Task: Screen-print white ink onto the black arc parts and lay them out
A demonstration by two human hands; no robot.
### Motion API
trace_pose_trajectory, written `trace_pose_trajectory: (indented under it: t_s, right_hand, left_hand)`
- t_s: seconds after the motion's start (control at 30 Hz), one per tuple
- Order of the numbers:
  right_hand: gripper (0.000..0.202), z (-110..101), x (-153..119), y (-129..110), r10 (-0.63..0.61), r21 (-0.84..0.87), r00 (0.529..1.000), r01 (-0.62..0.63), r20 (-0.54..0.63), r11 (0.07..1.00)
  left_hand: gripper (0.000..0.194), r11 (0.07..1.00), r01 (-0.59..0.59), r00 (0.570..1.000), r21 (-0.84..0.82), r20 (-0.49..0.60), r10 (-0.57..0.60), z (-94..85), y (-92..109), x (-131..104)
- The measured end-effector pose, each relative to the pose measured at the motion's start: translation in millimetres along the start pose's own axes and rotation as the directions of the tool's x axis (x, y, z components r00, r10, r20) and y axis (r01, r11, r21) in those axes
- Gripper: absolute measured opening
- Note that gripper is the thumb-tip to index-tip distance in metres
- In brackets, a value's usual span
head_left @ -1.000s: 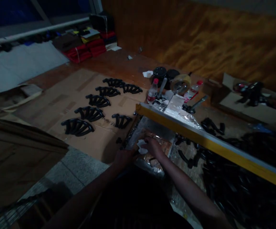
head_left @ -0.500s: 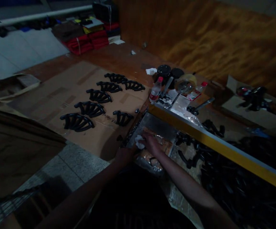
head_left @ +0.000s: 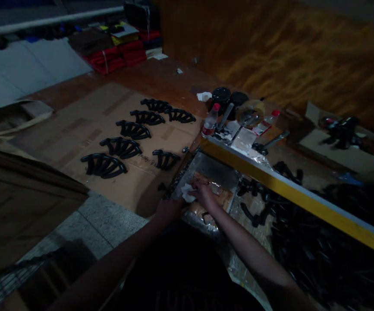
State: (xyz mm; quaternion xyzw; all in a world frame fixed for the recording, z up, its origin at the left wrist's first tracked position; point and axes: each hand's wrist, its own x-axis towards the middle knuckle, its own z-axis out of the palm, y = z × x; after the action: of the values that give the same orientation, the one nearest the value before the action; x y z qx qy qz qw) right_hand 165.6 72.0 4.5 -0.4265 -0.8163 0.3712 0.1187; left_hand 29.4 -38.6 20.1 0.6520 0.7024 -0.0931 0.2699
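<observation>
My right hand (head_left: pixel 202 193) is closed on a crumpled white tissue (head_left: pixel 187 192), over a metal plate (head_left: pixel 209 166) that bears brown, shiny plastic-covered material (head_left: pixel 224 197). My left hand (head_left: pixel 169 210) is just left of it, at the near left edge of the plate; its fingers are too dark to make out, and so is anything in them. On the cardboard (head_left: pixel 109 112) to the left lie several black curved, ribbed parts (head_left: pixel 104 165). A smaller black part (head_left: pixel 165 160) lies nearer the plate.
A yellow-sided metal bar (head_left: pixel 290 192) runs from behind the plate to the right. Behind it stand bottles with red caps (head_left: pixel 210 121), black round containers (head_left: pixel 221 96) and a tape roll (head_left: pixel 249 113). Black parts (head_left: pixel 316 255) are heaped at right. An open carton (head_left: pixel 338 151) sits farther back.
The tissue and my right hand have shifted very slightly left. The whole view has moved a little; the black parts lie as before.
</observation>
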Motion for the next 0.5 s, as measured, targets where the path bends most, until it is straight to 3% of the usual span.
trace_pose_trajectory:
  t_s: [0.1, 0.27, 0.5]
  right_hand:
    - [0.014, 3, 4, -7, -0.008, -0.044, 1.0, 0.008, -0.006, 0.999]
    - [0.015, -3, -4, 2, -0.053, -0.082, 0.997, 0.058, 0.061, 0.995]
    - [0.012, 2, 8, -3, -0.018, -0.17, 1.0, 0.019, 0.01, 0.985]
  left_hand:
    - [0.051, 1.0, 0.01, 1.0, 0.007, 0.013, -0.01, -1.1, 0, -1]
    - [0.058, 1.0, -0.003, 1.0, -0.002, -0.003, 0.003, 0.1, 0, 0]
    - [0.054, 1.0, -0.004, 1.0, -0.016, -0.031, 0.003, 0.7, -1, -1]
